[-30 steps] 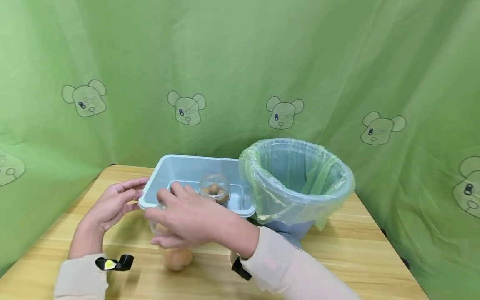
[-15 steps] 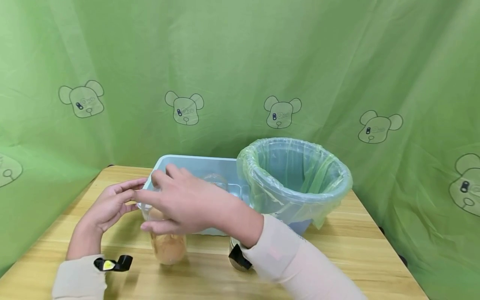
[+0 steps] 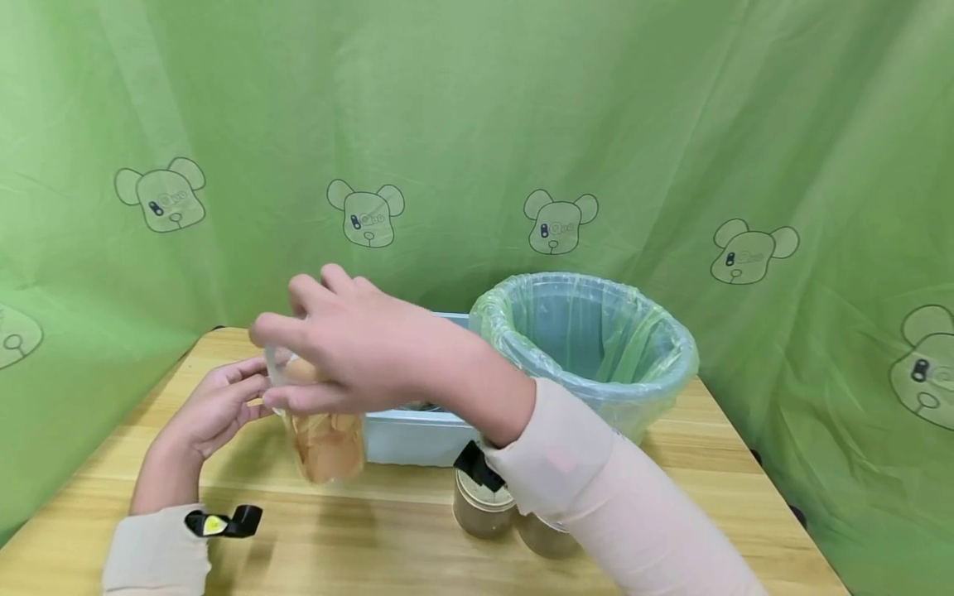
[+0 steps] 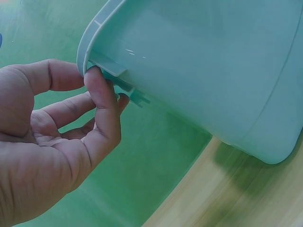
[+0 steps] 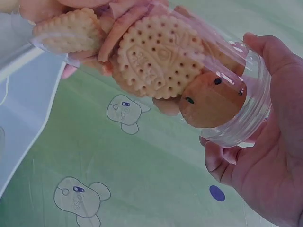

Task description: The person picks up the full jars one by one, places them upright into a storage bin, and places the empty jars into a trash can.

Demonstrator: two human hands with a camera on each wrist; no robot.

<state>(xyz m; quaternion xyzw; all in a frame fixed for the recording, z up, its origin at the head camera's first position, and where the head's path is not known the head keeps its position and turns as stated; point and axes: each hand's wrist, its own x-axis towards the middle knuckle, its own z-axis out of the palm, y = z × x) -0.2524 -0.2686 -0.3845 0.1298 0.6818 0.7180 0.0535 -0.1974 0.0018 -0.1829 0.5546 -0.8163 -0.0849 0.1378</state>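
the right hand (image 3: 350, 352) held a clear jar (image 3: 324, 443) of biscuits (image 5: 156, 59) by its top end, the grip curled round the upper rim from above, thumb on the near side and fingers (image 3: 313, 290) over the far side. the jar hung off the tabletop (image 3: 671, 497), in front of the tub (image 3: 406, 434) and left of the bin (image 3: 589, 348). its long axis ran close to upright in the head view, the closed base pointing down at the tabletop and the gripped end up. in the right wrist view the round biscuits lay stacked against the jar's wall, one with its dotted face turned outward. the left hand (image 3: 219, 406) sat at the tub's left end, fingers loosely spread; the left wrist view showed its fingertips (image 4: 97, 80) touching the underside of the tub's rim (image 4: 94, 42), not closed round it. two lidded jars (image 3: 484, 505) stood on the tabletop under the right forearm, just beside each other. a green cloth (image 3: 477, 124) printed with bear heads hung behind.
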